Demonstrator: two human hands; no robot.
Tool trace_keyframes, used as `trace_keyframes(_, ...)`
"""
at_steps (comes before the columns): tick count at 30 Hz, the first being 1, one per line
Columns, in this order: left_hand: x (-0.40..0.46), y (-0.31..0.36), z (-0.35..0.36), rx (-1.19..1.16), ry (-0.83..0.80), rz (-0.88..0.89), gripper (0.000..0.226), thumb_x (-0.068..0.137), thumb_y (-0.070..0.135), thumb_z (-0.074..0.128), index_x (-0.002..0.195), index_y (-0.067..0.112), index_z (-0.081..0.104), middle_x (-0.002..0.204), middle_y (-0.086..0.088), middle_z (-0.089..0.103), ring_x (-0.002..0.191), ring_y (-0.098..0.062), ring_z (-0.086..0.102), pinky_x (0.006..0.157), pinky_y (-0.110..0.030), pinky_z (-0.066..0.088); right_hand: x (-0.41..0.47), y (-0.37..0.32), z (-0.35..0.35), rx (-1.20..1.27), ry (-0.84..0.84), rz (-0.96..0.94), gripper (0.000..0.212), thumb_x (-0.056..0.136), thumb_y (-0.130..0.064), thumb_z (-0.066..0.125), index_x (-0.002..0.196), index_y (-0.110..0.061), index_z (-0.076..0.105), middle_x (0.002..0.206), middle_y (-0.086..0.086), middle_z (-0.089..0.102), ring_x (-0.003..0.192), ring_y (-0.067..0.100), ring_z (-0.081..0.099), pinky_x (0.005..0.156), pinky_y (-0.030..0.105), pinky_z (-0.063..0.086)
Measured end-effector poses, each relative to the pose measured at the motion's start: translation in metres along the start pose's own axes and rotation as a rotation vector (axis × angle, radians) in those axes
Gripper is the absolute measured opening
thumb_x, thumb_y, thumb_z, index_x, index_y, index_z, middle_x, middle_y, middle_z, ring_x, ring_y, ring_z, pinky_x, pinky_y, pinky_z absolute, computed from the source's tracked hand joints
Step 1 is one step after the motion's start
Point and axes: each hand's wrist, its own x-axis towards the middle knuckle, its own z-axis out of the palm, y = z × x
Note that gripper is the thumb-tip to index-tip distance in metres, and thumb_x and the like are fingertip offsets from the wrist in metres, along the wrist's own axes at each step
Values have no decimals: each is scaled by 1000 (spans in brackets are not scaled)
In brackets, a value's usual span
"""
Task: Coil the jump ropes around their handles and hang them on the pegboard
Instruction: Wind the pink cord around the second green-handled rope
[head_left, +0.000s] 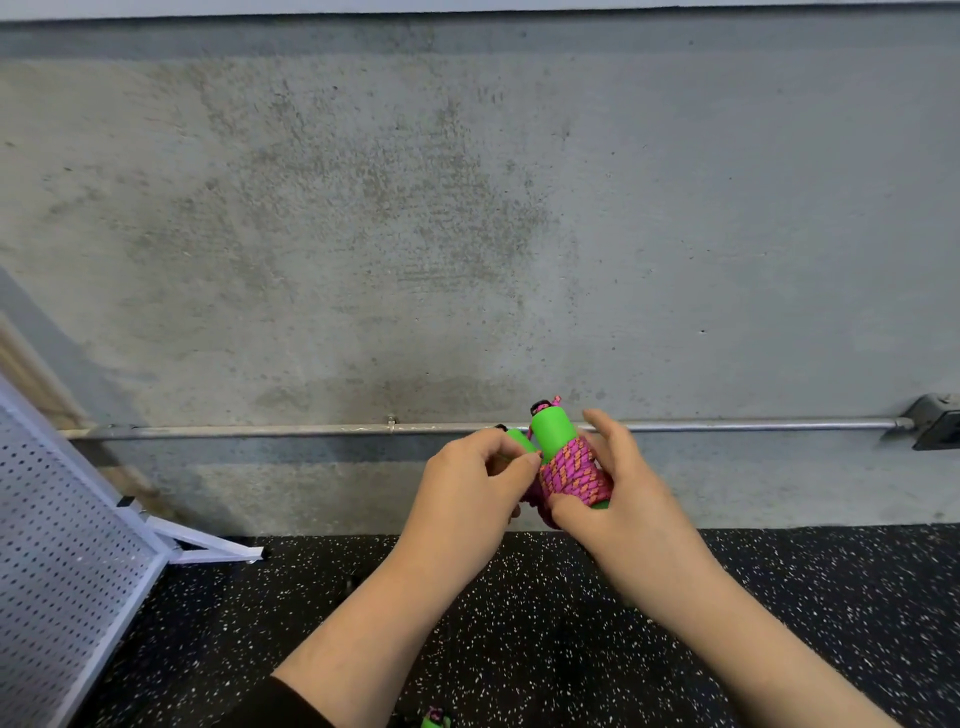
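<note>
Gripping one coiled rope (574, 470), two hands (545, 488)

I see a big gray concrete wall (467, 208) far in front of me. It has dark spots and smudges on it. A thin metal pipe (260, 431) runs along the wall, low down, from left to right. At the far right the pipe goes into a gray metal box (935, 423). Near me the floor (779, 597) is black with lots of tiny white specks.
</note>
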Motion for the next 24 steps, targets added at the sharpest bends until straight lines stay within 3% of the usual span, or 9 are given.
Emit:
trace_keyframes(2,3,-2,-1,25,25,-4,23,95,20,65,72,21,65,62,7,64,56,-8,54,67,-42,53,2,-1,2,70,-55,39,57,84,-17,73,127,-46,50,101,-13,72,75,0,64,73,27,53)
trace_keyframes(4,3,-4,1,82,16,-1,23,98,22,60,75,22,61,66,8,61,61,-8,52,69,-41,50,2,-1,3,51,-76,28,52,84,-13,72,124,-42,55,89,-4,73,65,4,60,68,29,52)
trace_keyframes(6,1,-7,4,170,14,19,21,100,23,56,79,24,58,78,7,59,72,-9,52,73,-37,45,2,1,6,-41,-81,5,61,87,-14,70,134,-45,47,90,-8,69,70,3,60,68,23,49)
trace_keyframes(9,0,-11,6,251,93,50,17,101,26,54,85,25,58,98,8,44,90,-9,49,83,-29,40,2,4,9,-211,-78,-34,73,90,-18,67,150,-41,34,102,-6,64,84,10,58,74,25,43)
trace_keyframes(13,-1,-11,6,157,167,129,19,102,20,52,84,24,53,97,7,48,90,-2,48,79,-24,37,6,2,8,-195,-75,-70,69,90,-17,65,147,-41,36,101,-7,64,84,8,58,72,25,42)
trace_keyframes(17,-11,-10,14,242,165,284,15,102,18,54,87,20,54,94,10,46,87,-6,47,78,-28,38,7,2,10,-194,-68,-115,67,90,-20,66,145,-42,37,102,-10,63,90,10,61,77,26,48)
trace_keyframes(20,-9,-13,17,304,207,369,10,102,19,54,92,17,58,95,7,47,86,-11,48,79,-34,40,4,1,13,-190,-60,-158,69,92,-23,65,149,-44,32,111,-15,61,98,2,59,78,12,43)
trace_keyframes(24,-6,-14,15,297,160,490,18,99,26,53,97,15,68,94,7,52,88,-12,54,80,-37,47,4,1,7,-97,-41,-105,60,93,-17,65,139,-47,41,101,-17,65,86,-7,57,72,4,40)
